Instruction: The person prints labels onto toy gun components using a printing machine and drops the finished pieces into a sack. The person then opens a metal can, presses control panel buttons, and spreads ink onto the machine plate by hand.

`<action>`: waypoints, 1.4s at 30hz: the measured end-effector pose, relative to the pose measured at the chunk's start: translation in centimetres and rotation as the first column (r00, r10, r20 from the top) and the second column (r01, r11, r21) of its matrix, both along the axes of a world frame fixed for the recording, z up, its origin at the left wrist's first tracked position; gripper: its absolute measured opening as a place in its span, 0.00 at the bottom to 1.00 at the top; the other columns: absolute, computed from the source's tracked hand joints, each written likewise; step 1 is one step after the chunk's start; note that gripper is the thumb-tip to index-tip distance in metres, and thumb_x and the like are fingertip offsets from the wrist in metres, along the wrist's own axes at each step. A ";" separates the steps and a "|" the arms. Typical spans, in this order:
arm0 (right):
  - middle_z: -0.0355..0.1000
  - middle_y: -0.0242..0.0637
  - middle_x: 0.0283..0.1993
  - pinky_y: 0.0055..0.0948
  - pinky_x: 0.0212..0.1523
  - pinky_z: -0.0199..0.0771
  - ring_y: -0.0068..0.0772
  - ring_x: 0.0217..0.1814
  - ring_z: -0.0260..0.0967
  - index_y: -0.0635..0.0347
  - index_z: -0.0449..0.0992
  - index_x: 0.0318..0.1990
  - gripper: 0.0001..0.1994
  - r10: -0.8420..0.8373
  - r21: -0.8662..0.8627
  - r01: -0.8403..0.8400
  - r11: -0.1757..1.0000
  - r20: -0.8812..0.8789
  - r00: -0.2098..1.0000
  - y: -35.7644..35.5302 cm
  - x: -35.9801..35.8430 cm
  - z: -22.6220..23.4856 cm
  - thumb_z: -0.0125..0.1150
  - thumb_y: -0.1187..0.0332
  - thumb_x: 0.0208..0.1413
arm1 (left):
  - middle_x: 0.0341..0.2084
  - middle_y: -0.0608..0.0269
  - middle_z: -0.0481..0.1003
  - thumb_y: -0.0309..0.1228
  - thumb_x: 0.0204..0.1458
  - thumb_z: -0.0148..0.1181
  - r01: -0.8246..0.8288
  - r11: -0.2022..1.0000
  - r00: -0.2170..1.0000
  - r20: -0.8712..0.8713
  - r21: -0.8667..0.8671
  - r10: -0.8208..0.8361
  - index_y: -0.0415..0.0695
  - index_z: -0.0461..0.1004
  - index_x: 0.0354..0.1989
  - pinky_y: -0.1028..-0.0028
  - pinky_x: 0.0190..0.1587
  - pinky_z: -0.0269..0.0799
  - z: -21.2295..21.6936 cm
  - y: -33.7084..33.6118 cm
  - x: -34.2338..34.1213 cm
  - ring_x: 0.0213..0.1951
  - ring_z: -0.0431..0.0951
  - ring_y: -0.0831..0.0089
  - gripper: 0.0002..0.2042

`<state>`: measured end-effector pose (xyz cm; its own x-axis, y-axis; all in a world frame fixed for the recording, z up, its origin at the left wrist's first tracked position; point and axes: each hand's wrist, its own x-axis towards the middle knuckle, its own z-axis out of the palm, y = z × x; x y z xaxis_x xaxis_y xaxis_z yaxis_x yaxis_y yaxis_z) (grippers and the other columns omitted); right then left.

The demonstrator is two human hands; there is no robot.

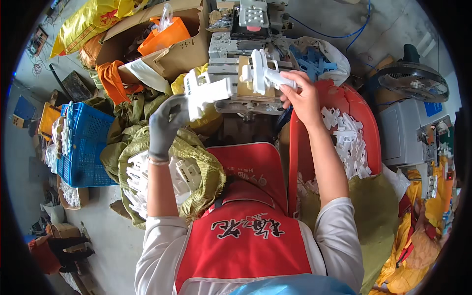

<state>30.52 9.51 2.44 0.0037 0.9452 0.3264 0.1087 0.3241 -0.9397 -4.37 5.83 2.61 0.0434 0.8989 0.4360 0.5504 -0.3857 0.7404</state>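
My left hand (169, 123), in a grey glove, is closed on white plastic toy gun parts (209, 92) with dark printing, raised left of a machine (250, 44). Just right of them, my bare right hand (302, 98) grips the handle end of a white plastic toy gun part (263, 73). That part lies over the wooden block (242, 91) at the machine's front; whether it rests on it I cannot tell. Below my left wrist, a green woven sack (209, 184) holds many white parts (184, 174). More white parts (346, 142) fill a red tub (368, 113) beside my right forearm.
A cardboard box (191, 44) with an orange bag (164, 37) stands at far left, near a blue crate (86, 147). Right of the machine, a white sack (340, 56) holds blue plastic parts (314, 61). A black fan (413, 81) stands farther right. Another person (44, 255) appears at lower left.
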 end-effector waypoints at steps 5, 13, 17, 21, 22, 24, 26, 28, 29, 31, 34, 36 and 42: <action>0.66 0.33 0.50 0.18 0.25 0.70 0.18 0.32 0.67 0.62 0.75 0.51 0.14 -0.061 0.210 -0.032 0.977 0.419 0.906 0.6 -0.3 -0.3 0.60 0.78 0.56 | 0.48 0.60 0.76 0.29 0.52 0.64 0.068 0.990 0.945 0.327 -0.124 -0.024 0.36 0.74 0.48 0.77 0.49 0.72 -2.8 -3.0 -3.3 0.46 0.76 0.78 0.16; 0.70 0.26 0.40 0.14 0.24 0.61 0.10 0.25 0.60 0.57 0.72 0.56 0.17 -0.010 -0.206 0.025 0.978 0.075 0.997 -2.5 4.6 -1.4 0.58 0.68 0.60 | 0.42 0.60 0.79 0.21 0.50 0.62 -0.226 0.965 0.973 0.011 -0.129 0.230 0.40 0.75 0.47 0.77 0.47 0.72 -5.0 -8.9 -7.1 0.42 0.77 0.76 0.15; 0.73 0.30 0.37 0.14 0.20 0.52 0.11 0.22 0.56 0.62 0.75 0.51 0.15 -0.264 -0.184 0.296 0.937 0.179 0.948 -7.4 12.0 -6.1 0.53 0.63 0.64 | 0.37 0.62 0.79 0.23 0.48 0.64 -0.417 0.879 0.908 -0.053 -0.233 0.416 0.41 0.76 0.46 0.77 0.42 0.73 -5.2 -12.7 -10.4 0.38 0.78 0.75 0.15; 0.75 0.32 0.44 0.14 0.26 0.63 0.16 0.31 0.66 0.62 0.75 0.49 0.14 -0.400 -0.366 0.423 0.829 0.140 0.906 -9.3 17.5 -11.3 0.54 0.63 0.63 | 0.41 0.61 0.77 0.21 0.52 0.60 -0.675 0.654 0.730 -0.184 -0.340 0.658 0.39 0.74 0.52 0.76 0.45 0.72 -7.2 -18.1 -15.2 0.41 0.76 0.75 0.17; 0.75 0.32 0.43 0.15 0.29 0.67 0.18 0.35 0.68 0.62 0.75 0.49 0.14 -0.415 -0.411 0.450 0.793 0.176 0.893 -8.6 18.3 -12.4 0.55 0.62 0.63 | 0.44 0.59 0.76 0.20 0.54 0.57 -0.596 0.742 0.774 0.028 -0.306 0.633 0.36 0.72 0.53 0.75 0.48 0.71 -8.4 -20.5 -17.2 0.44 0.75 0.73 0.17; 0.74 0.31 0.43 0.20 0.35 0.72 0.20 0.42 0.69 0.60 0.76 0.47 0.14 -0.410 -0.418 0.499 0.759 0.290 0.865 -10.1 22.0 -13.4 0.58 0.61 0.60 | 0.51 0.56 0.74 0.23 0.57 0.54 -0.493 0.821 0.835 0.106 -0.288 0.539 0.33 0.66 0.58 0.75 0.51 0.69 -8.9 -19.9 -19.4 0.47 0.75 0.69 0.20; 0.76 0.36 0.40 0.27 0.37 0.74 0.27 0.40 0.73 0.60 0.76 0.46 0.14 -0.297 -0.357 0.498 0.790 0.487 0.821 -8.7 28.2 -18.5 0.58 0.62 0.58 | 0.50 0.54 0.74 0.25 0.58 0.53 -0.474 0.847 0.843 0.153 -0.240 0.515 0.34 0.68 0.57 0.73 0.52 0.70 -10.1 -20.6 -22.1 0.48 0.75 0.67 0.18; 0.77 0.44 0.43 0.35 0.42 0.74 0.40 0.42 0.76 0.56 0.77 0.47 0.15 -0.205 -0.195 0.589 0.784 0.815 0.541 -8.9 30.2 -21.1 0.58 0.60 0.56 | 0.49 0.54 0.75 0.26 0.59 0.52 -0.572 0.786 0.821 -0.171 -0.234 0.546 0.35 0.70 0.55 0.71 0.52 0.70 -8.3 -18.1 -18.4 0.47 0.76 0.67 0.16; 0.76 0.46 0.45 0.38 0.45 0.73 0.43 0.45 0.75 0.54 0.77 0.48 0.16 -0.077 -0.297 0.631 0.717 0.866 0.495 -9.7 30.4 -21.6 0.57 0.59 0.55 | 0.48 0.53 0.76 0.27 0.59 0.52 -0.681 0.711 0.686 -0.492 -0.176 0.536 0.35 0.71 0.53 0.71 0.52 0.71 -6.9 -17.0 -15.6 0.47 0.77 0.67 0.15; 0.76 0.48 0.45 0.43 0.50 0.72 0.47 0.50 0.73 0.51 0.75 0.50 0.17 0.126 -0.430 0.669 0.607 0.883 0.452 -10.5 30.9 -24.0 0.58 0.58 0.54 | 0.48 0.54 0.76 0.28 0.60 0.52 -0.569 0.806 0.752 -0.501 -0.164 0.429 0.36 0.72 0.53 0.71 0.51 0.71 -6.8 -15.0 -13.1 0.46 0.77 0.67 0.15; 0.62 0.40 0.64 0.48 0.55 0.70 0.51 0.59 0.66 0.41 0.61 0.64 0.30 0.227 -0.350 0.720 0.599 0.937 0.267 -11.2 29.3 -27.5 0.61 0.54 0.53 | 0.47 0.52 0.77 0.27 0.58 0.53 -0.421 0.897 0.759 -0.594 -0.133 0.268 0.35 0.74 0.49 0.69 0.51 0.71 -6.4 -13.9 -11.3 0.46 0.77 0.63 0.13; 0.53 0.35 0.69 0.51 0.55 0.70 0.51 0.64 0.61 0.31 0.52 0.68 0.35 0.269 -0.348 0.793 0.499 0.933 0.240 -11.1 27.8 -28.2 0.61 0.51 0.53 | 0.46 0.52 0.77 0.26 0.58 0.53 -0.389 0.912 0.762 -0.602 -0.128 0.240 0.35 0.75 0.48 0.69 0.50 0.71 -6.1 -13.4 -10.1 0.46 0.78 0.63 0.12; 0.60 0.40 0.63 0.46 0.48 0.74 0.47 0.58 0.68 0.30 0.54 0.67 0.33 0.535 -0.359 0.807 0.469 0.843 0.064 -8.1 27.2 -29.9 0.60 0.51 0.53 | 0.44 0.54 0.78 0.23 0.57 0.54 -0.398 0.899 0.807 -0.535 -0.180 0.250 0.35 0.75 0.47 0.72 0.47 0.73 -5.2 -13.0 -8.0 0.43 0.78 0.68 0.11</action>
<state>57.72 1.42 -27.50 0.5710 0.6749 -0.4674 0.8205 -0.4504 0.3521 -12.41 -7.19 -2.54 -0.1328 0.9756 0.1751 0.9208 0.0561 0.3859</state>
